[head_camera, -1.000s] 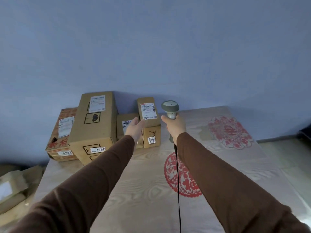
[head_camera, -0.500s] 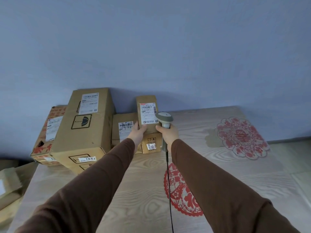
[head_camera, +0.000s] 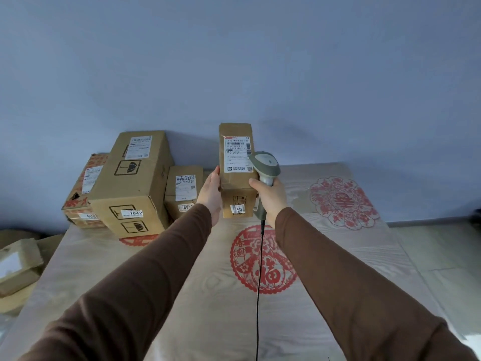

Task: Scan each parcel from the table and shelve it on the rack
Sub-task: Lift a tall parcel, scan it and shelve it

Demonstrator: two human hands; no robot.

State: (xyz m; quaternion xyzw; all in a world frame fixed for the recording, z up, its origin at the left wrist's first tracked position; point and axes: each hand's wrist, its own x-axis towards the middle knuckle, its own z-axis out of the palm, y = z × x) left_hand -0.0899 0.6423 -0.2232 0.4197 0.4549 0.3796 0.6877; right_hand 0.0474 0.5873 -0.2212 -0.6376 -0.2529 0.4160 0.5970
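A narrow brown parcel [head_camera: 235, 186] with a white shipping label is lifted off the table, tilted up. My left hand [head_camera: 210, 194] grips its left side. My right hand [head_camera: 270, 198] holds a grey barcode scanner [head_camera: 265, 169] by the handle, its head pressed against the parcel's right edge beside the label. A black cable [head_camera: 259, 282] hangs from the scanner. Three more parcels stand at the table's far left: a large box marked 1042 [head_camera: 132, 183], a small box [head_camera: 183, 191] beside it, and a red-printed box [head_camera: 84, 188].
The wood-grain table [head_camera: 203, 308] carries red paper-cut designs [head_camera: 343, 201]. A blue wall rises behind it. Flattened cardboard and a box [head_camera: 18, 267] lie on the floor at the left. Tiled floor [head_camera: 442, 251] shows at the right.
My left hand closed on the narrow parcel and lifted it up off the table toward me. The scanner in my right hand came in against its right side.
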